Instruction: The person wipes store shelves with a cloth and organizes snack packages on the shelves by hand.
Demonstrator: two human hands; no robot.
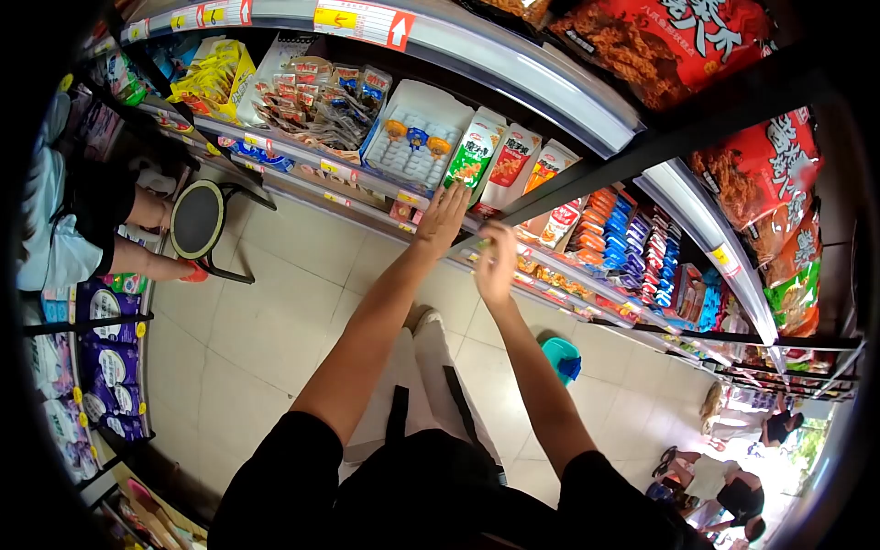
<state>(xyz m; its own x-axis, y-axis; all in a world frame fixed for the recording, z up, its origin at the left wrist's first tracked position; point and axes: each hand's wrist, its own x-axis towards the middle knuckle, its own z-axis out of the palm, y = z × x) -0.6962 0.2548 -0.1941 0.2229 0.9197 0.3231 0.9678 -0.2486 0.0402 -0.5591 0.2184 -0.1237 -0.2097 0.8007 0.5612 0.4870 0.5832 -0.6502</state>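
Observation:
My left hand (444, 216) reaches to the shelf with its fingers stretched out flat. Its fingertips lie at the lower end of a green snack packet (476, 149), which leans in its row. Just right of it, my right hand (496, 263) is raised in front of the shelf edge with curled fingers. Something small and greenish shows at its fingertips, too small to name. Beside the green packet stands a red and white packet (511, 169), then an orange one (547, 168). On the left sits a white tray (414, 137) with a few lollipop-like sweets.
Small sachets (316, 101) and yellow bags (214, 81) fill the shelf's left. Large red snack bags (665, 46) hang over the upper right. A round stool (197, 220) and a person's legs are at left. A teal bin (560, 359) stands on the floor; other people are at lower right.

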